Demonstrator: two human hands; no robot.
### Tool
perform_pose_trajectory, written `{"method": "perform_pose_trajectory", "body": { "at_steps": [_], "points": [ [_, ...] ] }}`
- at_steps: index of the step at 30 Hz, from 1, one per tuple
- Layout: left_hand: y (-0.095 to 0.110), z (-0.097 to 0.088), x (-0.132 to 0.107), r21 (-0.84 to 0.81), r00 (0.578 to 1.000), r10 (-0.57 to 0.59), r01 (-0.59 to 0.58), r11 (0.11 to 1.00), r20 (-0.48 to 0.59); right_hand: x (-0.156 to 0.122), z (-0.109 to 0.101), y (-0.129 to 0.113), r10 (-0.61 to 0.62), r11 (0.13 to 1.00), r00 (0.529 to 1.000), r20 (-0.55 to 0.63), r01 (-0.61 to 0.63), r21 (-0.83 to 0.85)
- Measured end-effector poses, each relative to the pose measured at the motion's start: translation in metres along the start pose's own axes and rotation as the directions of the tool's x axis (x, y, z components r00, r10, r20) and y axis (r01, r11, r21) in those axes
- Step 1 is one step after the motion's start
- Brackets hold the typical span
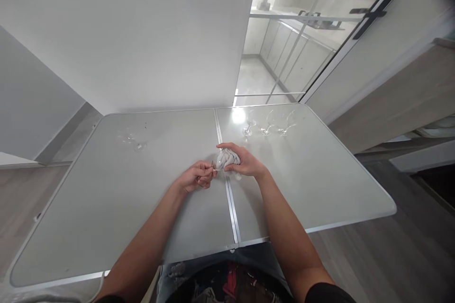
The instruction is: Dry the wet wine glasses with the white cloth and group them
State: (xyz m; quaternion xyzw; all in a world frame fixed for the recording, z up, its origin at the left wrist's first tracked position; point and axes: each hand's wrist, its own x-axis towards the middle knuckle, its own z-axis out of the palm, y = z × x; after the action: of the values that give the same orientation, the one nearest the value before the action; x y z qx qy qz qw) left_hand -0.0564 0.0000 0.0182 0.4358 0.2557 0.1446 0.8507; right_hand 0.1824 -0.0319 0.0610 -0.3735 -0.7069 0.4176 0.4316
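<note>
Over the middle seam of a grey folding table (142, 199), my left hand (197, 177) pinches the thin stem of a clear wine glass (216, 167). My right hand (245, 161) is closed round a bunched pale grey cloth (227, 157) that wraps the glass's bowl. The two hands nearly touch. Most of the glass is hidden by the cloth and fingers.
Three clear wine glasses (267, 125) stand in a row at the far right of the table. Another clear glass (135, 141) lies at the far left. A white wall rises behind the table; a glass door and cabinets are at the right.
</note>
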Motion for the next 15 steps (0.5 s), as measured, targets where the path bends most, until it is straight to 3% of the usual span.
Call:
{"method": "perform_pose_trajectory", "body": {
  "at_steps": [4,8,10,13,15],
  "points": [
    [-0.001,0.011,0.007,0.129,0.970,0.208,-0.192,0.973,-0.125,0.002,0.012,0.004,0.017,0.993,0.949,-0.314,0.019,0.113],
    [-0.010,0.018,0.014,0.443,0.853,0.445,-0.299,0.845,-0.274,0.007,0.029,0.007,0.083,0.976,0.852,-0.517,0.035,0.215],
    [-0.015,0.019,0.014,0.568,0.786,0.540,-0.306,0.764,-0.302,0.010,0.035,0.007,0.121,0.959,0.779,-0.615,0.068,0.276],
    [-0.018,0.019,0.013,0.685,0.717,0.639,-0.317,0.656,-0.280,0.013,0.034,0.006,0.182,0.928,0.622,-0.762,0.148,0.342],
    [-0.020,0.018,0.014,0.678,0.687,0.664,-0.340,0.652,-0.294,0.014,0.030,0.006,0.191,0.929,0.550,-0.813,0.168,0.331]
  ]
}}
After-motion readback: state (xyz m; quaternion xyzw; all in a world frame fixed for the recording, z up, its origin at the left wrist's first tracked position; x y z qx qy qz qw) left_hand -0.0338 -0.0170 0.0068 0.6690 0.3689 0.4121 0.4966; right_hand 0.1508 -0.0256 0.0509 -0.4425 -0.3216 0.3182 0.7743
